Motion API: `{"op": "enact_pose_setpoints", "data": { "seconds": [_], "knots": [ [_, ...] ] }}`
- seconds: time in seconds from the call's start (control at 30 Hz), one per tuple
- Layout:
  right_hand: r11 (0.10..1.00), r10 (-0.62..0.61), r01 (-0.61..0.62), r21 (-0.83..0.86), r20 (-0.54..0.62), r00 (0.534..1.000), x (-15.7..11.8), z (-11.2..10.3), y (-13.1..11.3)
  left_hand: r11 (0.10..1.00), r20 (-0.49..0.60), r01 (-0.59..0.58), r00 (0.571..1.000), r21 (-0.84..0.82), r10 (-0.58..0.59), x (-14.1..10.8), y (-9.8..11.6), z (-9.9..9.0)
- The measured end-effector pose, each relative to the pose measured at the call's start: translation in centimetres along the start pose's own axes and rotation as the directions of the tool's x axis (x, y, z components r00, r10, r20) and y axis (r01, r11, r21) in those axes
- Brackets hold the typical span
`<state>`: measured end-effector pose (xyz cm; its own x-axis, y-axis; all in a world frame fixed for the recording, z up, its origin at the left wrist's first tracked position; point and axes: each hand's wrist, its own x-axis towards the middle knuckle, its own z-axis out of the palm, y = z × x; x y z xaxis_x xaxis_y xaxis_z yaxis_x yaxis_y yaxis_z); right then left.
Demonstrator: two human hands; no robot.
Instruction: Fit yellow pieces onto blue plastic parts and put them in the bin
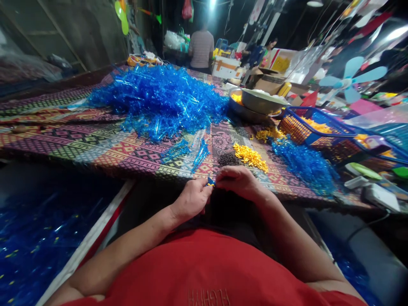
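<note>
My left hand (192, 196) is closed in a pinch on a small blue plastic piece (211, 181) with a bit of yellow on it. Close against it, my right hand (239, 180) has its fingers curled together at the same piece; whether they grip it or another tiny part is hidden. Just beyond the hands lie a pile of small yellow plastic parts (250, 156) and a little heap of tiny dark parts (228, 159). A few clear blue plastic pieces (200, 155) are on the patterned cloth (143, 155) to the left of them.
A large heap of blue plastic pieces (165, 97) covers the table's middle. Metal bowls (251, 108), a blue basket (306, 134) with yellow parts and another blue pile (302, 165) stand right. A fan (347, 80) is behind them. Someone in a striped shirt (202, 49) is at the back.
</note>
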<state>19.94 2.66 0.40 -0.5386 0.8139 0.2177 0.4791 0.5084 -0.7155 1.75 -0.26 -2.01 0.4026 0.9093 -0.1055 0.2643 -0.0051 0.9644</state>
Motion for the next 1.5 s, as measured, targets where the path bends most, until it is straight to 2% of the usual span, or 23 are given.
{"op": "enact_pose_setpoints", "data": {
  "seconds": [0.1, 0.37, 0.53, 0.7, 0.83, 0.97, 1.1, 1.2, 1.33, 1.43, 1.5],
  "knots": [
    [0.999, 0.006, -0.006, 0.035, 0.002, 1.000, -0.1, 0.0, 0.1, 1.000, 0.076, 0.007, 0.997, -0.023, -0.006, 0.1, -0.2, 0.0],
    [0.981, 0.105, -0.105, 0.165, 0.008, 0.994, -0.2, 0.3, -0.1, 0.991, 0.118, 0.072, 0.991, -0.111, -0.059, 0.0, -0.5, 0.0],
    [0.991, 0.066, -0.065, 0.119, -0.006, 0.998, -0.1, 0.4, 0.2, 0.998, 0.063, 0.032, 0.998, -0.049, -0.029, -0.2, -0.3, 0.0],
    [0.997, 0.013, -0.012, 0.074, -0.014, 1.000, -0.3, 0.3, 0.1, 0.997, 0.103, 0.045, 0.994, -0.060, -0.039, -0.2, -0.3, 0.0],
    [0.999, -0.015, 0.017, 0.046, -0.024, 1.000, -0.3, 0.1, 0.1, 0.998, 0.070, 0.042, 0.997, -0.036, -0.039, -0.3, 0.0, 0.0],
    [0.990, -0.141, 0.138, -0.034, -0.104, 0.984, -0.1, 0.2, 0.1, 0.997, 0.077, 0.039, 0.996, -0.070, -0.033, -0.4, 0.2, 0.0],
    [0.962, -0.265, 0.258, -0.088, -0.088, 0.960, -0.2, 0.6, 0.0, 0.969, 0.120, 0.110, 0.989, -0.221, -0.085, -0.4, 0.1, 0.0],
    [0.940, -0.322, 0.306, -0.151, -0.094, 0.942, -0.5, 0.9, 0.1, 0.952, 0.131, 0.132, 0.986, -0.277, -0.099, -0.4, 0.1, -0.2],
    [0.864, -0.425, 0.372, -0.339, -0.096, 0.900, -1.1, 1.2, 0.2, 0.940, 0.152, 0.130, 0.985, -0.315, -0.085, -0.5, 0.4, -0.4],
    [0.807, -0.468, 0.382, -0.451, -0.093, 0.879, -1.5, 1.3, 0.2, 0.927, 0.177, 0.164, 0.978, -0.338, -0.109, -0.6, 0.7, -0.5],
    [0.796, -0.485, 0.386, -0.466, -0.110, 0.867, -1.7, 1.3, 0.1, 0.929, 0.192, 0.164, 0.976, -0.331, -0.104, -0.6, 0.9, -0.5]
  ]
}}
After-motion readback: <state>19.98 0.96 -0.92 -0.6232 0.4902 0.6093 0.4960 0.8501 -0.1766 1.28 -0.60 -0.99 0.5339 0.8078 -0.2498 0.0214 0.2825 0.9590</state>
